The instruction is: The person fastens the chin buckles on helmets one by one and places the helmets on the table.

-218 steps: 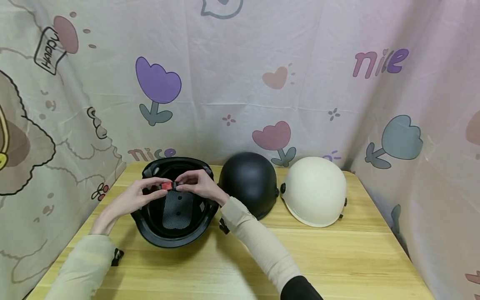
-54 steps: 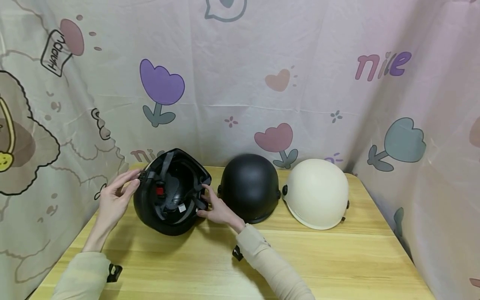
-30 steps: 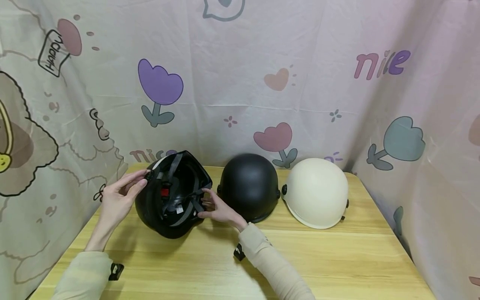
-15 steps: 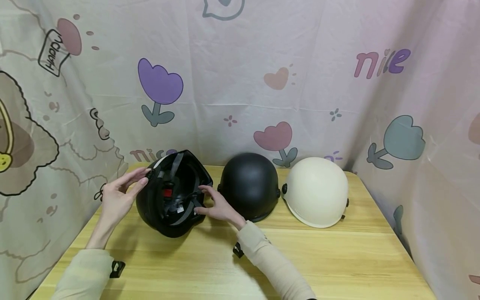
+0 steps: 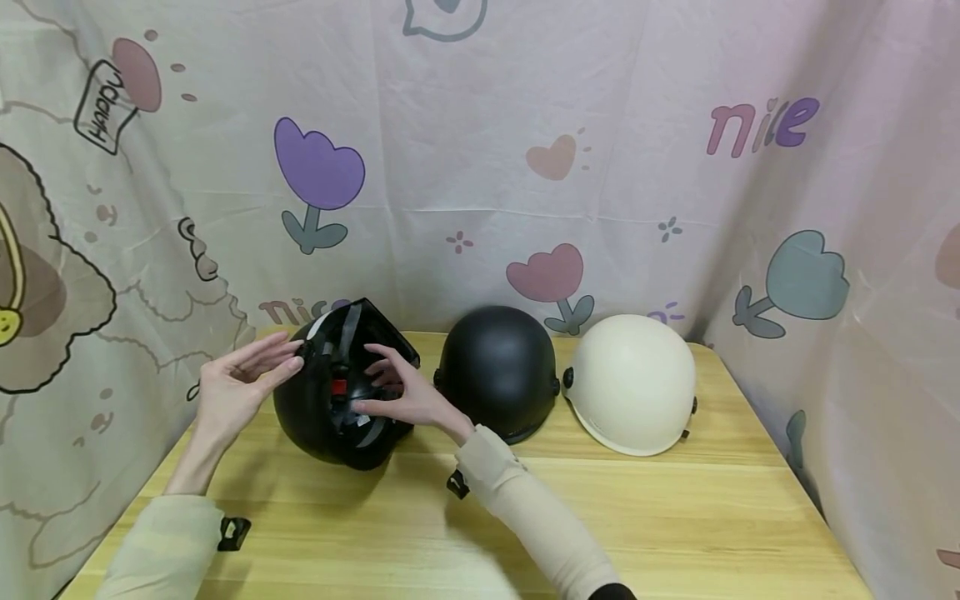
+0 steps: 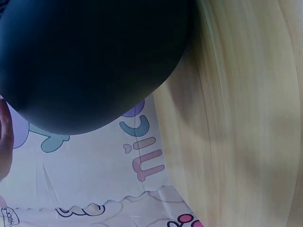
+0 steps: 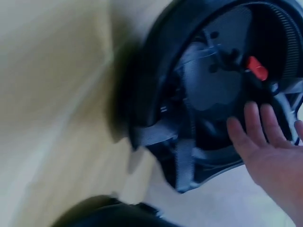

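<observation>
A black helmet [image 5: 315, 417] lies tilted at the table's left, its opening turned to the right. My left hand [image 5: 238, 385] pinches it at the side rim between thumb and fingers. Inside show grey straps [image 5: 349, 329] and a red buckle [image 5: 340, 387]. My right hand [image 5: 412, 396] hovers at the opening with spread, fairly straight fingers and grips nothing. In the right wrist view its fingers [image 7: 258, 125] stand before the helmet's padded inside, below the red buckle [image 7: 257, 68]. The helmet's smooth shell [image 6: 94, 56] fills much of the left wrist view.
A second black helmet [image 5: 497, 375] stands dome up in the middle, close to my right wrist. Right of it stands a cream helmet [image 5: 632, 383]. The wooden table [image 5: 675, 525] backs onto a printed cloth [image 5: 450, 150].
From a buckle held by both hands over the upturned helmet, the helmet has been tilted to its side. In the last half second my right hand left its right rim and moved left over the opening.
</observation>
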